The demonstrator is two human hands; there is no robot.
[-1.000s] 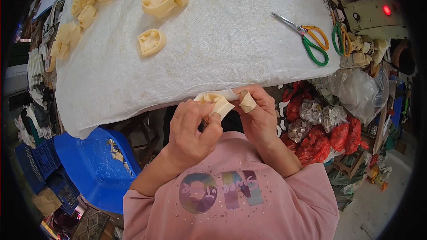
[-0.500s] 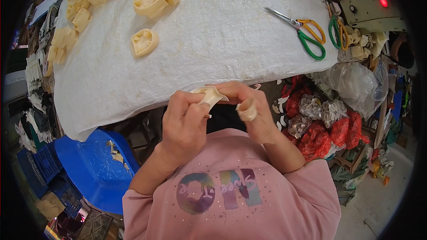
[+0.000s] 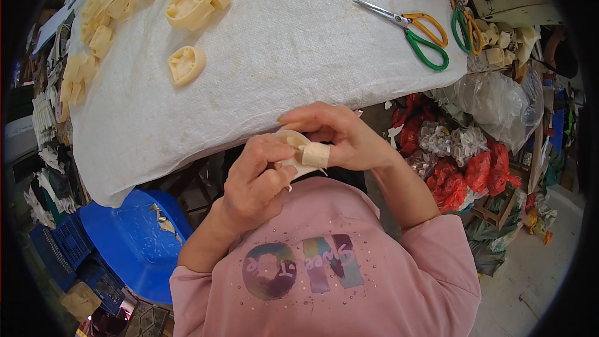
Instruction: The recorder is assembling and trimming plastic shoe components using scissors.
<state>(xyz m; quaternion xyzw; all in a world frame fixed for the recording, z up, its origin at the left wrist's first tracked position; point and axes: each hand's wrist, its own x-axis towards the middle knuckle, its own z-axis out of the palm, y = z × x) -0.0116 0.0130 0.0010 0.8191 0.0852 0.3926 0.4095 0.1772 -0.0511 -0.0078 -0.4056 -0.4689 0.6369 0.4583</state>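
A pale cream curved plastic piece [image 3: 292,138] is held between my two hands, just in front of the table's near edge. My left hand [image 3: 259,168] pinches its left side, with the fingers bent over it. From the right, my right hand [image 3: 343,134] grips the same piece, fingers behind and thumb in front. A beige wrap [image 3: 316,155] circles that thumb. Most of the piece's lower part is covered by the fingers. On the white woven cloth [image 3: 262,56] lie hollow cream plastic parts, among them a single rounded one [image 3: 186,65] and a touching pair [image 3: 189,9].
Scissors [image 3: 405,25] with orange and green handles lie on the cloth at right; a second pair [image 3: 465,30] is by its edge. A blue plastic tub [image 3: 118,237] stands below left. Red plastic bags [image 3: 477,171] are heaped at right. More cream parts [image 3: 103,15] crowd the far left.
My right hand has turned so its wrapped thumb presses at the front of the cream piece, and the piece has been tilted. The view has shifted slightly.
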